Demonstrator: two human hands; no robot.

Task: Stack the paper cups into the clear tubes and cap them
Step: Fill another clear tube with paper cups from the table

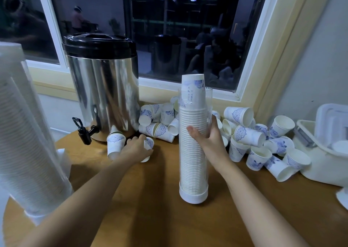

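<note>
A clear tube [193, 163] stands upright mid-table on a white base cap, packed with stacked paper cups whose top cup [193, 88] sticks out above the rim. My right hand [207, 133] grips the tube about halfway up. My left hand [136, 148] reaches left of it and holds a small paper cup [148, 145] lying on the wooden table [150, 199]. Another short stack of cups [115, 143] stands just left of that hand. Several loose blue-patterned cups [250, 135] lie piled behind and right of the tube.
A steel drinks urn [102, 88] with a black lid and tap stands at the back left. Filled tubes [24, 133] lean at the left edge. A white tub [323, 152] sits at the right by the wall. A window runs behind.
</note>
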